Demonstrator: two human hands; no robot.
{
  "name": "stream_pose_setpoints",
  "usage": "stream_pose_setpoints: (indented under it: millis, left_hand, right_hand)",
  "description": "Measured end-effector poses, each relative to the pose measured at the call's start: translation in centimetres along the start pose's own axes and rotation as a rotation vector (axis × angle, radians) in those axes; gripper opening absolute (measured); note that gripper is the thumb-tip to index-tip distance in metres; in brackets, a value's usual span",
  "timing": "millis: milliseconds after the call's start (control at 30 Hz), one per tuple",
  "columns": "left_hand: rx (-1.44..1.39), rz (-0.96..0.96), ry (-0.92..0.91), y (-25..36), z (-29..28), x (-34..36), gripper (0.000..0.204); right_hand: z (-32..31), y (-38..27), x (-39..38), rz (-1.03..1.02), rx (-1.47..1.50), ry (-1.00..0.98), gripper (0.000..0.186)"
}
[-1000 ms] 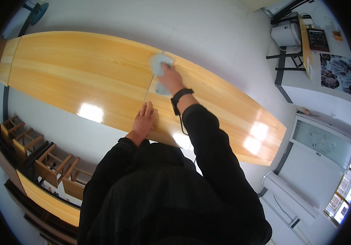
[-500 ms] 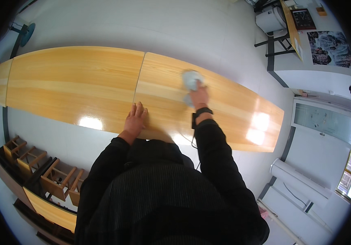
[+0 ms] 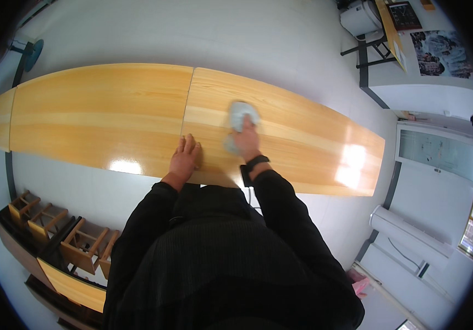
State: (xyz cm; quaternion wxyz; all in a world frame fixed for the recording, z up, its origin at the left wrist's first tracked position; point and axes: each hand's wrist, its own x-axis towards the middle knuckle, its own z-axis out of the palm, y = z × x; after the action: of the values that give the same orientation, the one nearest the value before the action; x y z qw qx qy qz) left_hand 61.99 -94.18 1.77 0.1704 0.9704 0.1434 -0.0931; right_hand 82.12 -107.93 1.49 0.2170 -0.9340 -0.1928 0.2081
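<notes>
Under my right hand point(image 3: 247, 142) is a pale grey-white cloth point(image 3: 243, 114), pressed against the wooden tabletop point(image 3: 297, 129). Cloth and fingers are slightly smeared by motion. Part of the cloth pokes out beyond the fingertips, and another bit shows at the thumb side. A dark band circles my right wrist. My left hand point(image 3: 184, 158) lies flat with fingers spread near the table's front edge, close to the seam between two table sections, holding nothing.
Another table section point(image 3: 99, 104) adjoins on the left. Wooden stools point(image 3: 85, 245) stand at lower left by a second table point(image 3: 71, 283). A folding table point(image 3: 390, 36) is at far right, a glass-paned door point(image 3: 437, 157) at right. A cable point(image 3: 250, 197) hangs beside my right forearm.
My right hand has swept the cloth left and slightly nearer across the tabletop. My left hand stays in about the same place. The view has shifted a little.
</notes>
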Motion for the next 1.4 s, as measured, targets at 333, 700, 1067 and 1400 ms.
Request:
stream_pose_setpoints:
  millis: [333, 700, 1067, 1400]
  left_hand:
    - [-0.464, -0.109, 0.428, -5.6, -0.5, -1.2, 0.025]
    - [-0.258, 0.24, 0.209, 1.4, 1.0, 1.7, 0.041]
    - [-0.158, 0.245, 0.079, 15.7, 3.2, 7.0, 0.058]
    - [0.114, -0.025, -0.125, 23.7, 4.6, 11.2, 0.082]
  right_hand:
    - [4.3, -6.2, -7.8, -0.506, -0.089, -0.375, 0.067]
    - [-2.9, 3.2, -7.5, -0.185, -0.214, -0.173, 0.064]
    - [-16.1, 28.2, -5.7, 0.289, -0.062, 0.108, 0.07]
    - [-24.9, 44.4, 0.6, 0.713, 0.15, 0.5, 0.07]
